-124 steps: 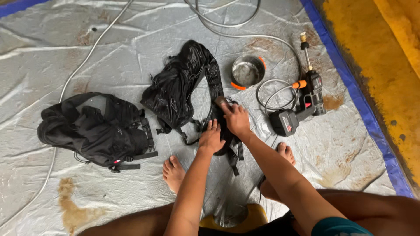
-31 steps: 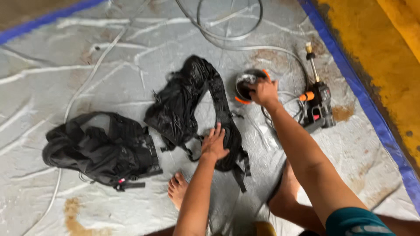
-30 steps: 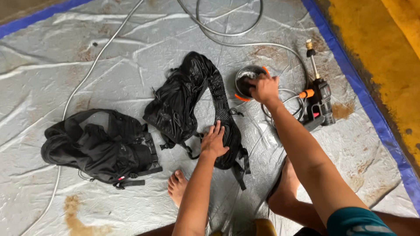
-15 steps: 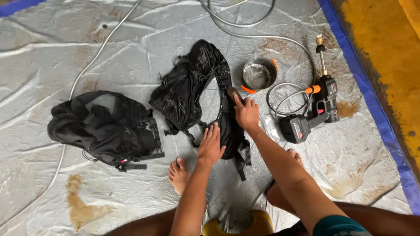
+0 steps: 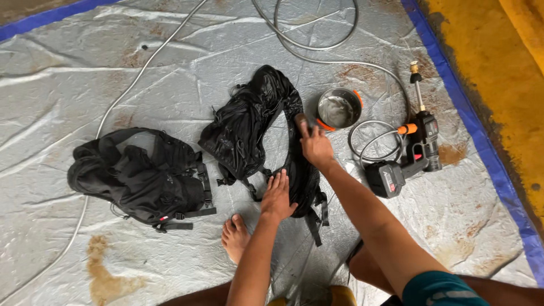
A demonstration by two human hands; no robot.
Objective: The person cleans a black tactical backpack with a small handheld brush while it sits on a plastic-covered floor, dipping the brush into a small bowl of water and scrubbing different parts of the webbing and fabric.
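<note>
Grey tarp (image 5: 113,73) underlies the black backpack (image 5: 249,124), its strap pressed beneath flat-open left hand (image 5: 277,195) and right hand (image 5: 315,146).

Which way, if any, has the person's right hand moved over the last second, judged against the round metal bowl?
Yes. The right hand has left the metal bowl and come back toward the person, now resting on the black backpack's strap, below-left of the bowl.

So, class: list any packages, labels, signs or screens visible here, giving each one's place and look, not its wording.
Small red and white tag: on the black fabric backpack lying at the left, near its lower strap.
Pale label patch: on the dark battery block of the cordless spray gun, right.
No packages, signs or screens.
</note>
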